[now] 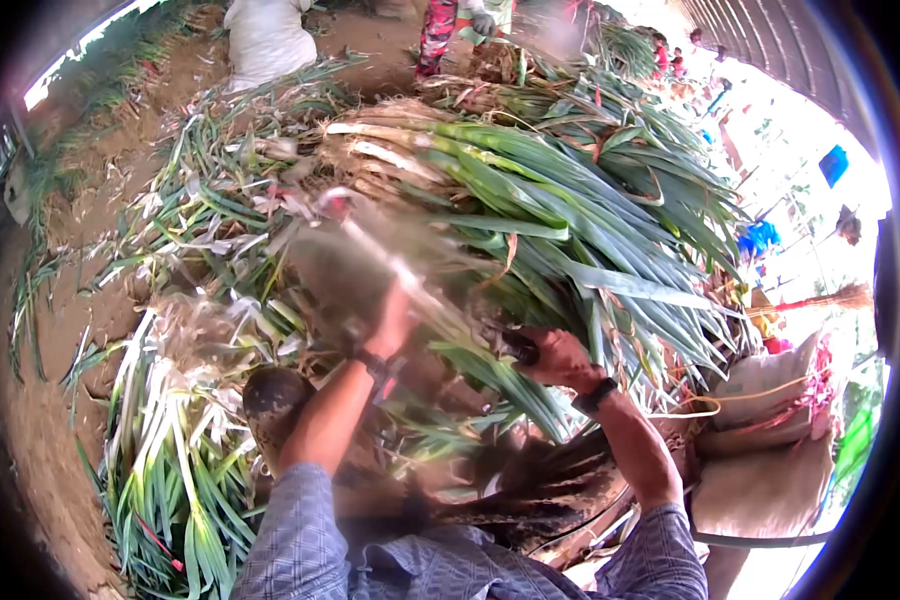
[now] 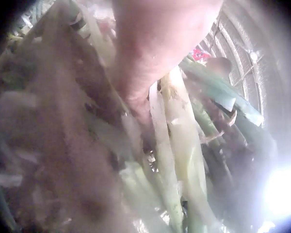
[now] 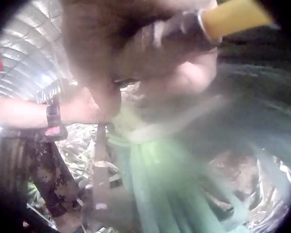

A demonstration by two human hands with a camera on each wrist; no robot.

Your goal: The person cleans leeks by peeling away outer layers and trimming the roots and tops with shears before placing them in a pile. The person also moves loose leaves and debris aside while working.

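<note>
My left hand grips green onions by their pale stalks, the root end pointing up and to the left. In the left wrist view the white stalks run down from beneath the hand. To the right, my right hand holds a black-handled tool close beside the stalks. The right wrist view shows a yellow hose joined to that handle at a metal band. Green leaves hang below both hands, blurred. A hazy blur surrounds the upper stalks; the tool's tip is hidden.
A large heap of green onions lies ahead. Pale-stalked green onions lie at lower left, and loose peelings cover the ground. Sacks stand at right. Another person's patterned trouser leg shows at the back.
</note>
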